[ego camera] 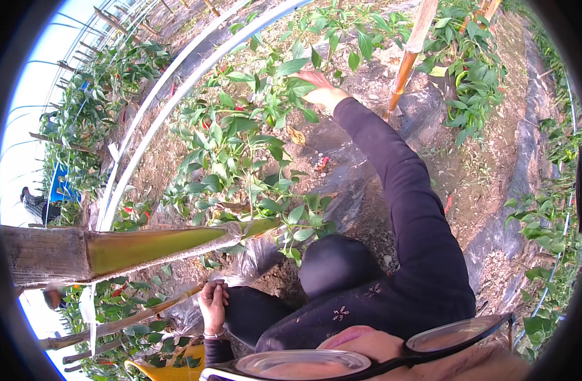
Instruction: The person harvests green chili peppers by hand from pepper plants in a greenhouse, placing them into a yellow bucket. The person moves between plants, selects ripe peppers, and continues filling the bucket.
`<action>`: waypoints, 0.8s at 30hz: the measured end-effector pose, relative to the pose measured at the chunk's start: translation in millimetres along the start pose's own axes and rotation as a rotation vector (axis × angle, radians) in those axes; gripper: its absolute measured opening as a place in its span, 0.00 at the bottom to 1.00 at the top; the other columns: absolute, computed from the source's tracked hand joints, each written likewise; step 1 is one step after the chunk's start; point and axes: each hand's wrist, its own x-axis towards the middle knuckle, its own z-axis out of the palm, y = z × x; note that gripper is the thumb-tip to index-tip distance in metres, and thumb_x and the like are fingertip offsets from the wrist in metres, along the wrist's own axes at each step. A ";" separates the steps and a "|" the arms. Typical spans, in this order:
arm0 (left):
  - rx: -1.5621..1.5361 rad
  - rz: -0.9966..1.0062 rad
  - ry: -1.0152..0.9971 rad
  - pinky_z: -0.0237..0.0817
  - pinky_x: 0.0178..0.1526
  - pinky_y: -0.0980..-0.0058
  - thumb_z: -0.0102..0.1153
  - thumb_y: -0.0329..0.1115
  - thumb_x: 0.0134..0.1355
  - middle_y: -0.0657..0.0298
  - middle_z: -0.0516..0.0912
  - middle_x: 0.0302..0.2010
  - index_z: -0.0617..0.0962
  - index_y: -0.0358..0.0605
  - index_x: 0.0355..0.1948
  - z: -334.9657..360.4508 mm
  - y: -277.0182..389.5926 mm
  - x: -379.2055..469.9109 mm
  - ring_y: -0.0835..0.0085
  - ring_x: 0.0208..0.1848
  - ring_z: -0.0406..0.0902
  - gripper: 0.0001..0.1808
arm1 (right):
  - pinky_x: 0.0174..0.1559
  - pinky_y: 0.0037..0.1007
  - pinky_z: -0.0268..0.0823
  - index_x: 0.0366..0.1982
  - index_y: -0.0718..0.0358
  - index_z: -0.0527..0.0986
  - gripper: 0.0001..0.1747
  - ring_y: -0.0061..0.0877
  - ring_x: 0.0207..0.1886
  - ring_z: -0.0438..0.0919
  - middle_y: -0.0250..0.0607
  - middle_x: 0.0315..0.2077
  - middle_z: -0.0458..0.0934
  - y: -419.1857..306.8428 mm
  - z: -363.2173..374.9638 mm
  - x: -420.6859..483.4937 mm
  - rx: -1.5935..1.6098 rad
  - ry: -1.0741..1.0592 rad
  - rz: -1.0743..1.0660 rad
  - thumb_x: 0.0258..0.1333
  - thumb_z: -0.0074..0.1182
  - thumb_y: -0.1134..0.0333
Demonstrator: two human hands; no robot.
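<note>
My right hand [323,90] reaches out to a pepper plant [253,128], its thumb and fingers apart around a green leaf [299,87] that hides part of them. Red peppers [205,125] show among the foliage. My left hand [214,302] is curled beside my bent knee, near the end of a thin bamboo pole [162,305]. Its thumb lies against the fingers; whether anything is inside cannot be made out. A red pepper [322,163] lies on the ground below the plant.
A thick bamboo pole [153,250] crosses at left, and a bamboo stake [405,71] stands beyond my right arm. White hoop tubes [176,90] arch overhead. A yellow container [176,365] sits at lower left. Plastic film [343,190] covers soil. Another person [36,207] is far left.
</note>
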 end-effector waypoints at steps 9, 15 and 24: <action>0.146 -0.082 -0.183 0.61 0.21 0.90 0.46 0.26 0.66 0.65 0.81 0.31 0.78 0.38 0.40 -15.7 2.2 26.7 0.87 0.22 0.70 0.08 | 0.37 0.37 0.69 0.43 0.63 0.70 0.13 0.36 0.35 0.78 0.43 0.33 0.74 3.5 -16.7 -2.0 -0.549 -0.179 -0.428 0.55 0.43 0.70; 0.367 0.125 -0.254 0.62 0.24 0.82 0.49 0.26 0.62 0.65 0.79 0.22 0.79 0.35 0.36 -11.1 -27.8 42.4 0.83 0.21 0.70 0.08 | 0.35 0.34 0.68 0.33 0.60 0.72 0.08 0.34 0.28 0.76 0.39 0.21 0.74 1.8 -20.2 4.6 -0.614 -0.191 -0.566 0.51 0.45 0.66; 0.880 0.757 -0.450 0.67 0.27 0.61 0.53 0.23 0.47 0.52 0.76 0.23 0.79 0.41 0.33 -13.9 -31.6 73.1 0.54 0.24 0.74 0.10 | 0.27 0.38 0.69 0.22 0.60 0.78 0.07 0.34 0.26 0.79 0.39 0.23 0.80 -27.0 -2.7 11.5 -0.483 -0.228 -0.140 0.36 0.55 0.66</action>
